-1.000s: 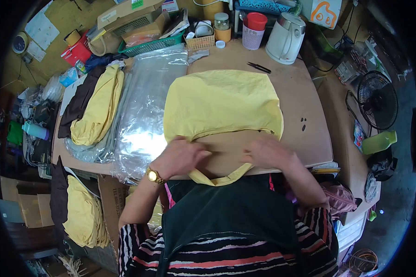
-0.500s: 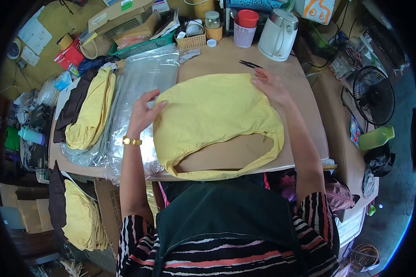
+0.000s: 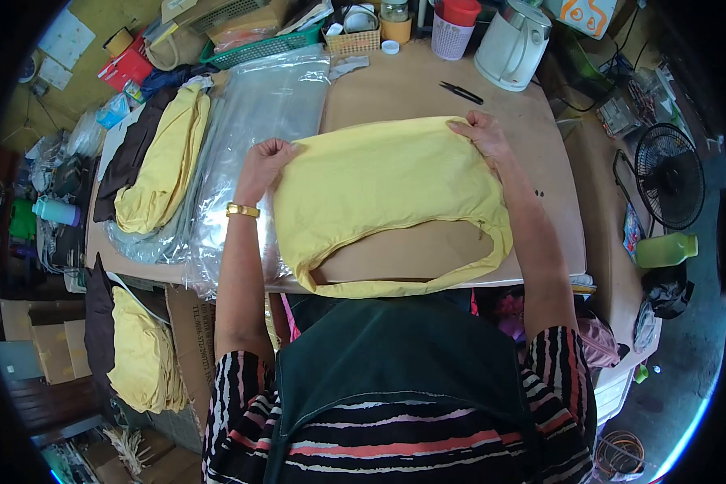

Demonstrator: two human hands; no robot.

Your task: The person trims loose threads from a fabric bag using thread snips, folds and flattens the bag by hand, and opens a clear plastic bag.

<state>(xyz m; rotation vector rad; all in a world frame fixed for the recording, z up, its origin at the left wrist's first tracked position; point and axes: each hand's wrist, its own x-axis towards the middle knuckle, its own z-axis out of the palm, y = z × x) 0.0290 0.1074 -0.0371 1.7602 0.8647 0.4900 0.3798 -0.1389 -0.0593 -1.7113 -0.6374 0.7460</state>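
Observation:
A yellow cloth bag [image 3: 387, 173] lies flat on the brown table [image 3: 395, 81], its looped strap toward the front edge. My left hand [image 3: 268, 161], with a gold watch [image 3: 243, 210] at the wrist, pinches the bag's far left corner. At the far right corner, my right hand [image 3: 482, 137] is closed on the cloth. The edge between both hands looks straight and taut. Clear plastic sheets [image 3: 258, 121] lie left of the bag, partly under my left forearm.
Folded yellow cloth [image 3: 163, 161] and dark brown cloth [image 3: 137, 153] lie at the left. Black snips [image 3: 461, 93], a white kettle [image 3: 512, 44] and a wicker basket [image 3: 353, 40] stand or lie toward the back. A fan [image 3: 669, 176] is at the right.
My hands have gone from the strap side to the bag's far corners and closed on them. The strap, earlier partly over the table's front edge, now lies spread in a wide loop.

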